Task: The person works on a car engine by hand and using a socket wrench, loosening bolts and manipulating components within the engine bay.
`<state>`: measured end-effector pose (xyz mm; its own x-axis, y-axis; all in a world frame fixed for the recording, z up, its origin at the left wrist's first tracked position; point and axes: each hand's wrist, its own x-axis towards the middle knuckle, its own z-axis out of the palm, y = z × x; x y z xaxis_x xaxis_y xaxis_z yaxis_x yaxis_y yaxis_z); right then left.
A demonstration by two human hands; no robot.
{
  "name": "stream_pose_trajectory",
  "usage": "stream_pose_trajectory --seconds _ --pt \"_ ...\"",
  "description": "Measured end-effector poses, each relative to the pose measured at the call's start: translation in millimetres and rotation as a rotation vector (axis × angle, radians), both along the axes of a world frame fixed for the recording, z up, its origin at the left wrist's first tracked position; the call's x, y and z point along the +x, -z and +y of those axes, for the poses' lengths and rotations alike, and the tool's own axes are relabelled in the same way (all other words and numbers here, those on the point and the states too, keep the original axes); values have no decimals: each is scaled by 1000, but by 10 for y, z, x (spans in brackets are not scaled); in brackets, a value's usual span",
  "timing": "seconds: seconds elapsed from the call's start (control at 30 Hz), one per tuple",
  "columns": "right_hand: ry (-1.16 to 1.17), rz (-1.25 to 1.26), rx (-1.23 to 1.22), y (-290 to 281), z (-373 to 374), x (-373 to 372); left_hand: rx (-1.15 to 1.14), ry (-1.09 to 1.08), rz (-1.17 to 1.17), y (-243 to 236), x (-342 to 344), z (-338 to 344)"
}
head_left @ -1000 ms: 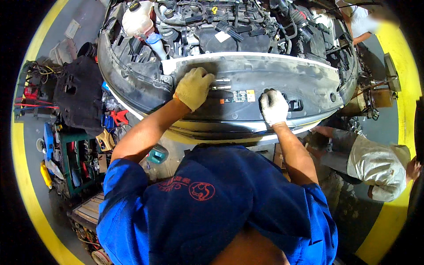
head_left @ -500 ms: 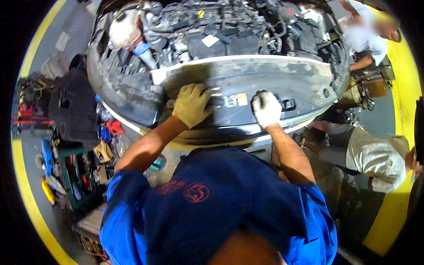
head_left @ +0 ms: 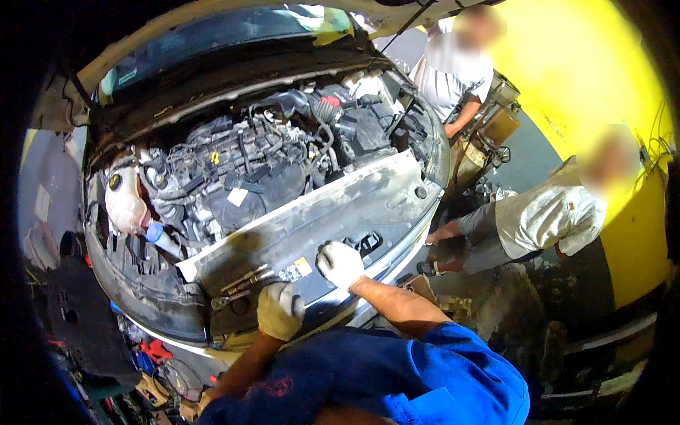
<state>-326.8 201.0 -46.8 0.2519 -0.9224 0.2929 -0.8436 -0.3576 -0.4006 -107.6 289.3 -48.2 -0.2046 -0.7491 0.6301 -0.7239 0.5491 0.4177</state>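
Both my hands wear pale gloves at the front panel of a car's engine bay. My left hand is at the panel's near edge, its fingers curled in and nothing visible in them. Just beyond it lie a ratchet and a slim metal bar, both on the panel. Farther right, my right hand rests closed on the panel beside a label and the dark latch opening. The undersides of its fingers are hidden, so I cannot make out whether they hold something.
The engine lies exposed beyond the panel, with a whitish fluid tank at its left. Two people are on the right: one in a white shirt, another in a light shirt. Tools and a red item lie at lower left.
The view has turned to the right, showing more of the windshield and the two people. My left hand has drawn back toward the panel's near edge, its fingers more curled, uncovering the ratchet.
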Motion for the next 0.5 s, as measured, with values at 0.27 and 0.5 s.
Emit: stream_pose_trajectory --seconds 0.27,0.5 --pt "-6 38 -10 -70 -70 114 126 -88 293 -44 164 -2" --pt "23 -5 -32 67 -76 63 -485 -212 509 -1883 1310 187"
